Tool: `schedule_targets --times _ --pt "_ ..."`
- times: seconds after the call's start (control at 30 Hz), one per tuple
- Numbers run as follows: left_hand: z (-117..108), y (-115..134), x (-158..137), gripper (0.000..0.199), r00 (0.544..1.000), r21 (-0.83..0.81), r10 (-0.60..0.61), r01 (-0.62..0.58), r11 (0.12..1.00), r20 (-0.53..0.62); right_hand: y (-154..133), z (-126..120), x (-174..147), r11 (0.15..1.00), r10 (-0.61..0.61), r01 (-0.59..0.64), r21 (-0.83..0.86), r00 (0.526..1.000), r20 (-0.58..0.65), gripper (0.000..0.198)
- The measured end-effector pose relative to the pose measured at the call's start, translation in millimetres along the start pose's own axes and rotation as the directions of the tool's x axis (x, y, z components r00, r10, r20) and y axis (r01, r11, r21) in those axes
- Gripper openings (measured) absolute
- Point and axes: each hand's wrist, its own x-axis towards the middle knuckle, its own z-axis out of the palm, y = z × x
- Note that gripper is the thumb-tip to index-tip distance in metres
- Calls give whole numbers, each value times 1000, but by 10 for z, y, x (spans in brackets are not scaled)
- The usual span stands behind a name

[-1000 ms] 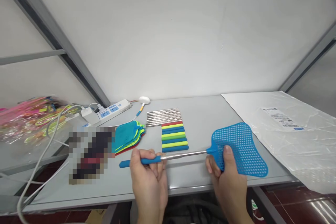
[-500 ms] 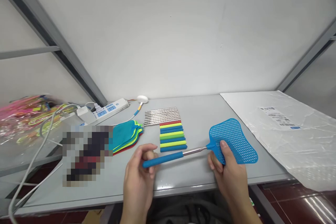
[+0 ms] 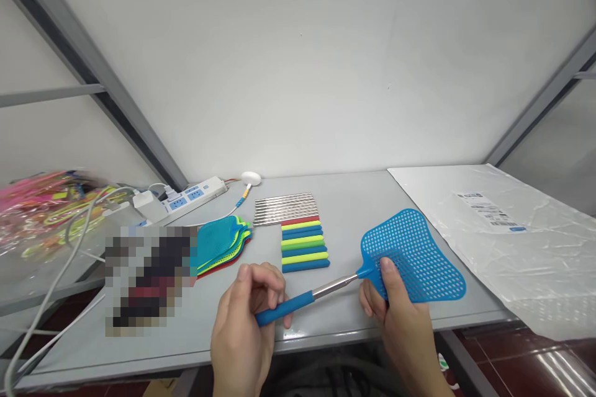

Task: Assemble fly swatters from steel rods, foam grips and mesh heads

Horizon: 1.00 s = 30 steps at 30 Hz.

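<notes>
The blue plastic-mesh swatter (image 3: 405, 236) looks light, best gripped where left hand (image 3: 244, 325) loosely grasps six-o'clock handle (image 3: 289, 308), right hand (image 3: 404, 317) pinching mesh (image 3: 431, 270).

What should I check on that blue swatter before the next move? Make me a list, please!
1. Right hand holding the blue mesh head: ok, thumb on top.
2. Left hand gripping the blue handle firmly: cannot tell; its fingers curl loosely near the end.
3. Metal rod reaching both mesh head and handle: ok.
4. Joints tight: cannot tell.
5. Loose grips side by side on the table: ok.
6. Stacked mesh heads fully visible: not ok, the blurred patch covers part.
</notes>
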Motion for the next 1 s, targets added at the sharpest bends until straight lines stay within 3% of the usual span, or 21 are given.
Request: schedule_targets --times 0.13,0.2,0.3,0.37,0.47,0.57,0.63,0.77,0.87,0.93,1.0 --pt "32 -85 -20 35 994 97 -83 76 992 72 -28 -56 64 1000 2 -2 1 1000 7 32" --pt "86 -152 -66 31 970 236 -193 156 959 145 -4 -92 101 998 52 -50 -32 997 52 24" --pt "213 -257 -156 27 922 434 -326 211 876 209 57 -125 116 985 122 -100 -144 981 153 32" --pt "305 -329 -198 29 903 449 -360 228 864 234 80 -122 98 968 104 -57 -243 977 187 34" --pt "414 -446 -212 32 883 339 -390 294 894 262 66 -89 61 915 62 36 -402 972 228 32" --pt "480 -562 -208 29 890 186 -358 316 930 282 34 -70 46 853 36 117 -508 959 281 31" --pt "499 -613 -219 25 906 156 -304 268 951 295 16 -93 57 817 2 151 -557 965 264 31" --pt "462 -621 -258 17 926 339 -159 36 940 343 -50 -219 122 734 -76 198 -650 974 212 31" --pt "385 -589 -266 20 929 405 -98 -59 913 357 -129 -303 150 684 -28 222 -695 960 279 37" --pt "324 -583 -256 27 940 347 -93 -28 938 327 -169 -317 139 625 20 263 -735 936 352 39" --pt "254 -595 -235 36 963 233 -52 -11 972 263 -182 -300 114 548 79 351 -759 882 464 32"
